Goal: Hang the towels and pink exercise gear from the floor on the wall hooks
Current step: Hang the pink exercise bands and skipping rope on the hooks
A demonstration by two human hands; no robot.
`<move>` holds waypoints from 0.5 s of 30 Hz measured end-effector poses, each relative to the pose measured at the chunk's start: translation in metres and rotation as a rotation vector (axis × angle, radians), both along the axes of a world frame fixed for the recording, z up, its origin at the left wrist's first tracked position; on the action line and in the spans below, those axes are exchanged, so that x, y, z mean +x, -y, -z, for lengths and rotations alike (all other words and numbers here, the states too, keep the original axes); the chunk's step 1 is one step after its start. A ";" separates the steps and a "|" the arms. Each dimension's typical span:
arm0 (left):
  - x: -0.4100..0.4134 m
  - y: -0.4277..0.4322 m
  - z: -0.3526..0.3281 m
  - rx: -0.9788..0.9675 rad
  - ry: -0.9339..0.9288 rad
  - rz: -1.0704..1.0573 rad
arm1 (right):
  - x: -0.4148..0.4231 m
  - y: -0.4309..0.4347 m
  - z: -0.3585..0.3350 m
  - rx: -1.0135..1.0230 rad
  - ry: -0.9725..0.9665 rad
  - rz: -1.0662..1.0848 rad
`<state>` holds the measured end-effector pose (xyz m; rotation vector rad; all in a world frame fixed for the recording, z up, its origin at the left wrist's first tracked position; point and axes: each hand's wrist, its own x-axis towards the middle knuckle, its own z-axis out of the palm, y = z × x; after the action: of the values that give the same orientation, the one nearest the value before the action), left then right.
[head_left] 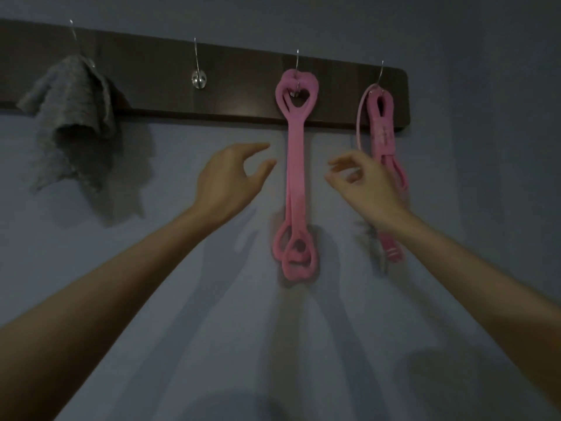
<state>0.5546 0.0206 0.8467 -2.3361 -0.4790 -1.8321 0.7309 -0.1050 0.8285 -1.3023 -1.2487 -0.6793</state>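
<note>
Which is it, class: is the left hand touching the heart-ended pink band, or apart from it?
Apart. The head view shows bare wall between the left hand, fingers open, and the pink band hanging from its hook.

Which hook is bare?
The second hook from the left, between the grey towel and the heart-looped pink band. The other three each carry something.
</note>
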 end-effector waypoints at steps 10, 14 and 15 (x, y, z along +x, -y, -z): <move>-0.059 0.106 0.132 -0.052 -0.147 -0.108 | -0.057 0.089 0.123 -0.196 0.137 0.014; -0.091 0.146 0.175 -0.049 -0.210 -0.189 | -0.082 0.120 0.164 -0.285 0.151 -0.022; -0.100 0.154 0.186 -0.060 -0.227 -0.203 | -0.089 0.126 0.174 -0.312 0.159 -0.023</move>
<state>0.4544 -0.1333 0.6607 -2.3939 -0.7175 -1.4628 0.6418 -0.2307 0.6550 -1.5074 -1.5423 -0.5965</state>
